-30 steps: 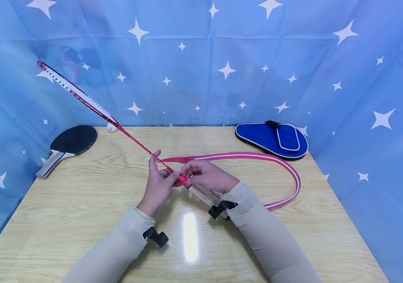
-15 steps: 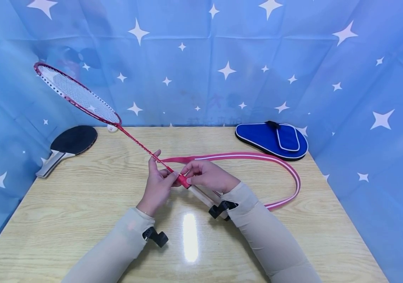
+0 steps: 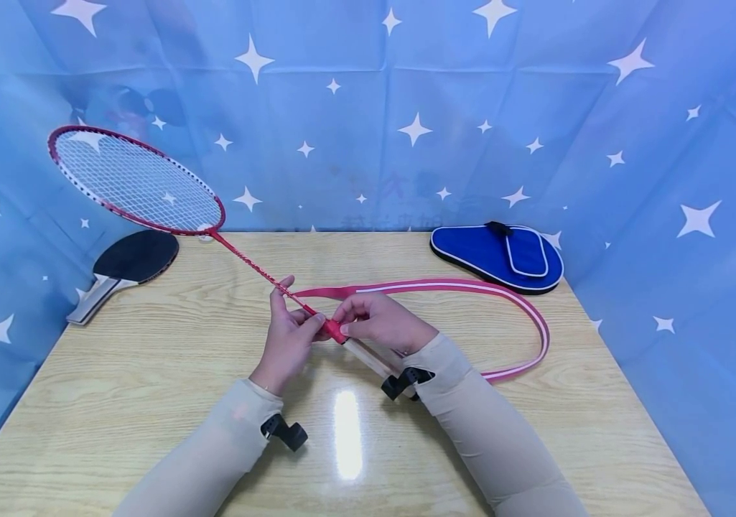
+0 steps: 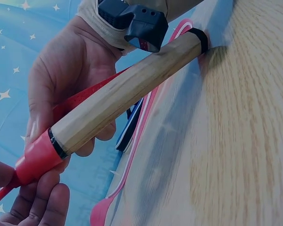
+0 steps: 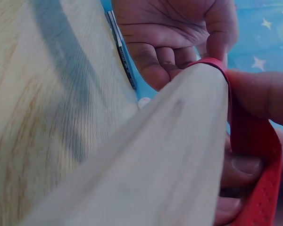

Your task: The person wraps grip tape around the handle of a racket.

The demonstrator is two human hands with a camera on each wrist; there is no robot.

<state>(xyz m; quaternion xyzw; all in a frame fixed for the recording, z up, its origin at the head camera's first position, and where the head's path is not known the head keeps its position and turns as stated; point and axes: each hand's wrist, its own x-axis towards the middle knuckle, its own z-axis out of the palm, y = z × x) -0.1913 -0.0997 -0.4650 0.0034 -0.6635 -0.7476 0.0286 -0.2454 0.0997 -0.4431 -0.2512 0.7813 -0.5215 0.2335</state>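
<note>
A red badminton racket (image 3: 138, 179) slants up to the left, its strung head raised above the table. My left hand (image 3: 285, 345) grips it where the shaft meets the handle. The handle (image 4: 132, 89) is bare pale wood with a black band at its butt. Red grip tape (image 5: 257, 155) wraps the handle's top end. My right hand (image 3: 388, 322) pinches this tape close to the wrap, thumb against it in the right wrist view. The tape's long pink, white-striped tail (image 3: 445, 285) loops over the table to the right; part of it is hidden behind the right hand.
A black table tennis bat (image 3: 138, 256) lies at the back left, with a small white ball (image 3: 205, 236) beside it, partly behind the racket. A blue bat case (image 3: 490, 255) lies at the back right. Starry blue curtain (image 3: 355, 108) surrounds the wooden table (image 3: 115, 402).
The racket has rolled about its shaft: its head went from nearly edge-on to showing its strung face, and dipped slightly. Both hands stay almost in place.
</note>
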